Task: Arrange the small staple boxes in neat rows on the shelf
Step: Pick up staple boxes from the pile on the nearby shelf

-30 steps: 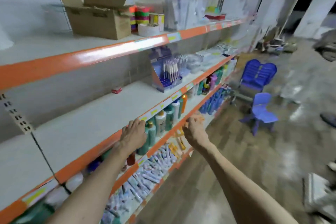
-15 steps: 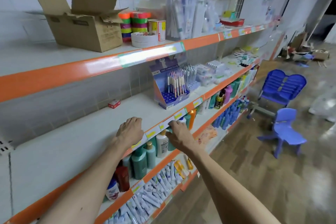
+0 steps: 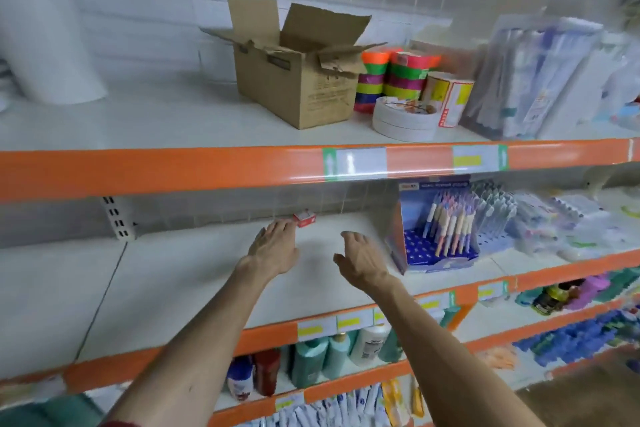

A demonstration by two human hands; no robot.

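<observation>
Head view — small red-and-white staple box (image 3: 304, 218) sits at back of middle shelf (image 3: 173, 281), close to wall. Left hand (image 3: 275, 248) flat, fingers straight, tips just beside box; contact not discernible, grasps nothing. Right hand (image 3: 360, 260) relaxed, empty, over same shelf — near pen display (image 3: 436, 232). Open cardboard carton (image 3: 304, 87) on upper shelf (image 3: 138, 121).

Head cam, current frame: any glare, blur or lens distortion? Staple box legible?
Head view: a glare streak on the upper rail washes out its labels; the right edge is blurred, the packs smeared; the wide angle bends the rails; left hand and right hand are fairly sharp; the staple box is small and soft, its print unreadable.
</observation>
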